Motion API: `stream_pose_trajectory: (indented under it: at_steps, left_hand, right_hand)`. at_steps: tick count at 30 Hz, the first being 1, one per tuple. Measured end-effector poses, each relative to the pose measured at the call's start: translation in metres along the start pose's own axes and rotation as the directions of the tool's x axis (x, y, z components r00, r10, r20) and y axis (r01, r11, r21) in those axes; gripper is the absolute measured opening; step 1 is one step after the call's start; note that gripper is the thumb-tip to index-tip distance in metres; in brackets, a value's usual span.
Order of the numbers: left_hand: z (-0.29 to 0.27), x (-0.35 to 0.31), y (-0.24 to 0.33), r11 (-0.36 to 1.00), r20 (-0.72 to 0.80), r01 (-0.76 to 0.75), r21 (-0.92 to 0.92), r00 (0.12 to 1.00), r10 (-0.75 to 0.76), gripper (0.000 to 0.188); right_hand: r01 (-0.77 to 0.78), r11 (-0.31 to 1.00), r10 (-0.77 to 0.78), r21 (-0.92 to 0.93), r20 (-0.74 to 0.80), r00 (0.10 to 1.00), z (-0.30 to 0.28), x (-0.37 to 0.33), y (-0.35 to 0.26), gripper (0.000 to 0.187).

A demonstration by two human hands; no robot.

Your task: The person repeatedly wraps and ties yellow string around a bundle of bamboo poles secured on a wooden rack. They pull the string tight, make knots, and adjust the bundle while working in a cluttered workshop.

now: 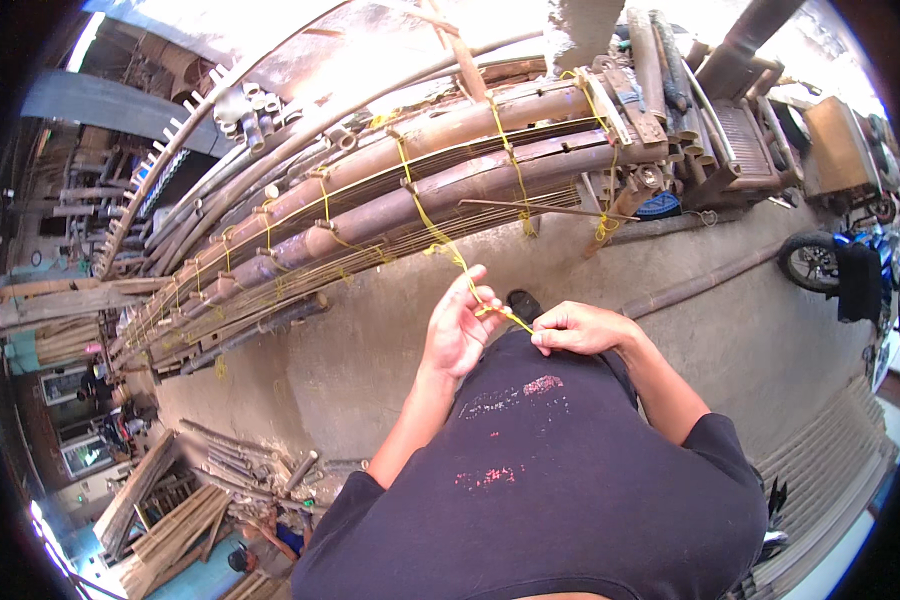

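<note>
A thin yellow cord (432, 232) runs down from the long brown bamboo pole (450, 190) to my hands in front of my chest. Turned palm up, my left hand (456, 328) has its fingers curled around the cord, where a loop or tangle shows. My right hand (578, 328) is closed on the cord's lower end, pinching it between thumb and bent forefinger. Between the two hands the short length of cord looks taut. Several more yellow ties (511, 150) hang around the paired poles, with thin strands stretched lengthwise beside them.
A thin stick (545, 209) juts out across the strands. Bamboo poles (705, 280) and timber (180, 525) lie on the concrete floor (370, 350). To the right stand a blue motorcycle (860, 262) and corrugated sheets (825, 490). Another person (270, 540) is at the lower left.
</note>
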State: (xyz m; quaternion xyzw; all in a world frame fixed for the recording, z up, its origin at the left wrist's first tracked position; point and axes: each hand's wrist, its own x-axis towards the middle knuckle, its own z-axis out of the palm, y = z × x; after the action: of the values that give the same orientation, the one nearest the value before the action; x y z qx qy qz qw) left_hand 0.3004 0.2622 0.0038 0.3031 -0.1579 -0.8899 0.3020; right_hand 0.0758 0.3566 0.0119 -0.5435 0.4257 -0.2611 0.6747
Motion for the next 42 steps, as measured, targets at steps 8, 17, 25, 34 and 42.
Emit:
stream_pose_trajectory:
  at_steps: [8, 17, 25, 34, 42]
  left_hand:
    - [-0.018, -0.043, -0.011, 0.989, -0.098, -0.105, 0.101, 0.988, 0.115, 0.030]
    - [-0.012, -0.072, -0.039, 0.986, -0.242, -0.161, 0.049, 0.956, 0.168, 0.034]
    - [-0.008, -0.093, -0.078, 0.938, -0.413, -0.215, 0.271, 0.855, 0.315, 0.027]
    - [-0.005, -0.112, -0.128, 0.879, -0.530, -0.316, 0.357, 0.706, 0.470, 0.023]
    - [0.001, -0.146, -0.165, 0.890, -0.369, -0.456, 0.016, 0.824, 0.430, 0.009]
  right_hand:
    - [-0.047, 0.989, 0.056, -0.143, 0.062, 0.997, 0.000, 0.018, 0.000, 0.033]
    - [-0.024, 0.943, 0.138, -0.333, 0.325, 0.936, 0.011, 0.045, 0.004, 0.026]
    - [-0.049, 0.979, 0.030, 0.200, 0.101, 0.994, 0.024, 0.066, 0.010, 0.029]
    - [-0.165, 0.914, 0.109, 0.372, 0.167, 0.980, 0.039, 0.071, 0.042, 0.015]
    - [0.076, 0.903, -0.081, 0.424, -0.006, 0.997, 0.061, 0.035, 0.060, 0.012]
